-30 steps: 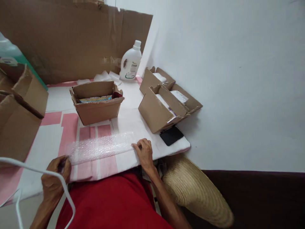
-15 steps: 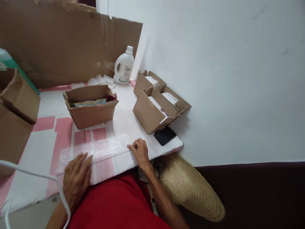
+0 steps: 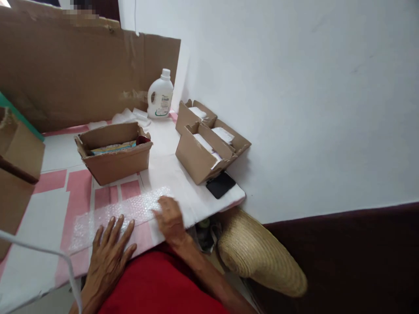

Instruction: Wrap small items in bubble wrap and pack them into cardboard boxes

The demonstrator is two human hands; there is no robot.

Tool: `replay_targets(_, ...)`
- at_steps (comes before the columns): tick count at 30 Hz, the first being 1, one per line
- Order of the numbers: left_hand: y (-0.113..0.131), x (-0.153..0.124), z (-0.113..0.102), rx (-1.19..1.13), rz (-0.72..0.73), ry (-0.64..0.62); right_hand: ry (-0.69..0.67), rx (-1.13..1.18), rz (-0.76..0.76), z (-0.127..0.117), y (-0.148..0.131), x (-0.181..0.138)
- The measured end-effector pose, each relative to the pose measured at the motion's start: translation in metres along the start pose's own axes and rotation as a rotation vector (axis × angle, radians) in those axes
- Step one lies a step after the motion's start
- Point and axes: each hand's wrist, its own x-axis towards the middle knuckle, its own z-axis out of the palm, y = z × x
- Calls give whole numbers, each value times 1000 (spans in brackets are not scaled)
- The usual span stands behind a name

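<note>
A strip of clear bubble wrap [image 3: 98,216] lies flat on the pink and white table [image 3: 49,209] in front of me. My left hand [image 3: 109,250] rests palm down at its near edge, fingers spread over it. My right hand [image 3: 170,218] lies on the strip's right end; it is blurred, with its fingers curled down on the wrap. Neither hand lifts anything.
An open cardboard box [image 3: 114,152] with packets stands behind the wrap. Two more open boxes [image 3: 204,144] with white items sit at the right, a black phone [image 3: 220,184] beside them. A white jug [image 3: 160,96] stands against a cardboard sheet [image 3: 81,74]. A straw hat [image 3: 258,253] hangs below the table edge.
My left hand has left the strip's left end and now lies flat on its middle. My right hand slid left along the wrap. The camera has turned to the right.
</note>
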Motion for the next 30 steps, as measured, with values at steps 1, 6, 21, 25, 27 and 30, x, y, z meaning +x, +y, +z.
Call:
replay_targets(1,-3,-3,2,-14,33,17,-103,38,-182,7,-20,-3)
replay_targets(6,-12,-7,7,-67,128,43,-338,46,-430,25,-48,-12)
replay_targets(21,5,4,-2,30,-5,-30,-293,-12,-299,0,-15,-18)
replay_targets(25,10,7,-8,32,-8,-13,-345,194,-424,28,-29,-21)
replay_targets(27,10,5,-14,50,-50,-5,-344,218,-414,40,-27,-22)
replay_targets(30,4,-4,-30,96,-192,78,-350,202,-446,45,-22,-24)
